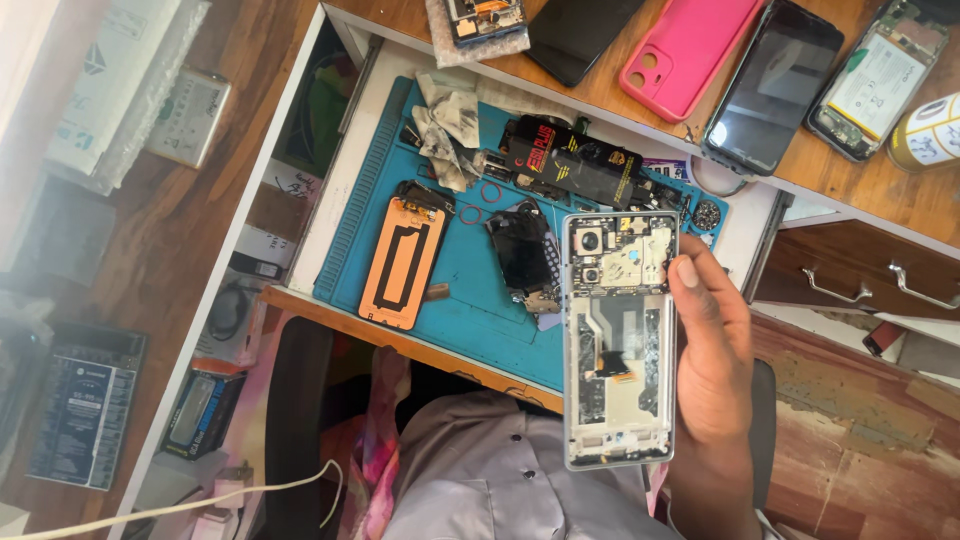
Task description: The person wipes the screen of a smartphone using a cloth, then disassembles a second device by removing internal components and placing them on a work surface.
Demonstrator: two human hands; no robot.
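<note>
My right hand (712, 370) holds an opened smartphone (620, 340) upright over my lap, gripping its right edge with the thumb near the top. The phone's back cover is off. Camera modules and a board show at its top, and below them lies a bare battery bay with a small flex cable. My left hand is not in view. Behind the phone a blue work mat (470, 300) lies on a white pull-out shelf.
On the mat lie an orange-framed phone panel (400, 262), a black phone part (522, 255), a black box (575, 160) and crumpled tissues (445, 125). The wooden desk above holds a pink case (690, 50), a dark phone (775, 85) and another opened phone (880, 75). Drawers (850, 280) stand at right.
</note>
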